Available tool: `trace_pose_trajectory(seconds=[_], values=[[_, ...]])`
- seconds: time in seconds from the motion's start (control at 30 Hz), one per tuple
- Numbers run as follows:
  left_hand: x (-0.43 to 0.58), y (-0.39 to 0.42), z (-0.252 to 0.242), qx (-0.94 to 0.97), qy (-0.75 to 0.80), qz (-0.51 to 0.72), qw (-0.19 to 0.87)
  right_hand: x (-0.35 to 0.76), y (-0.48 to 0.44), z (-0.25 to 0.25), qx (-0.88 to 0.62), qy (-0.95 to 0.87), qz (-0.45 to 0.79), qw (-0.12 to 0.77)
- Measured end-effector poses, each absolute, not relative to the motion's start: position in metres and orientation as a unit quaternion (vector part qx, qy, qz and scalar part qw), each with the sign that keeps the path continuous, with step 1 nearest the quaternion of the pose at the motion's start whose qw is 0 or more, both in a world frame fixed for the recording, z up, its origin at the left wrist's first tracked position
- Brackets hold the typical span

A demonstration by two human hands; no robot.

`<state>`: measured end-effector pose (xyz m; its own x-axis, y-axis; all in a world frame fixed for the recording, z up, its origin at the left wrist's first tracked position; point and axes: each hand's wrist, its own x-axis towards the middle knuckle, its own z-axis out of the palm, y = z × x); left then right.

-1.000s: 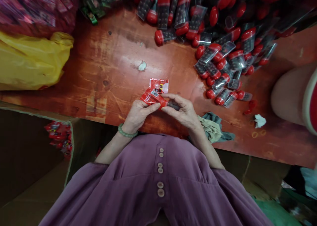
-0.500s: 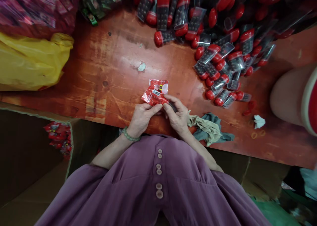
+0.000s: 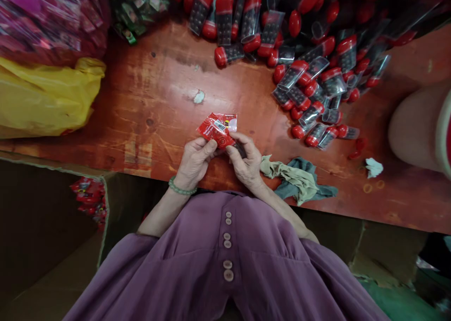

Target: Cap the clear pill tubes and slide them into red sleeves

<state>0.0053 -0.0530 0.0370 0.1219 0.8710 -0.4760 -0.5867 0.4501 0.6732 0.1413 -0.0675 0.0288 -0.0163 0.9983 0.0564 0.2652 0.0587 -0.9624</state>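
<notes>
Both hands meet at the near edge of the red wooden table (image 3: 162, 100). My left hand (image 3: 194, 160), with a green bead bracelet on the wrist, pinches a small red printed packet (image 3: 215, 127). My right hand (image 3: 245, 160) is closed on the packet's right side and on a dark item that its fingers mostly hide. A heap of clear tubes with red caps (image 3: 310, 72) lies beyond my right hand.
A yellow plastic bag (image 3: 42, 98) lies at the left. A crumpled cloth (image 3: 296, 180) sits right of my hands. A person's bare knee (image 3: 417, 128) is at the right edge. An open cardboard box with red packets (image 3: 89, 199) stands below the table at left.
My right hand has drawn in toward my left, and the dark item has slid further into the packet. The packet has shifted slightly left and up.
</notes>
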Motion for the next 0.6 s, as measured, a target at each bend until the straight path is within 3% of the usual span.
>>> trace_pose_trajectory(seconds=[0.23,0.6], values=[[0.014,-0.060,0.033,0.144,0.463,0.481,0.731,0.136,-0.073,0.019,-0.553,-0.609,0.329,0.464],[0.010,-0.057,0.039,0.181,0.439,0.492,0.729,0.125,-0.075,0.015,-0.543,-0.491,0.465,0.498]])
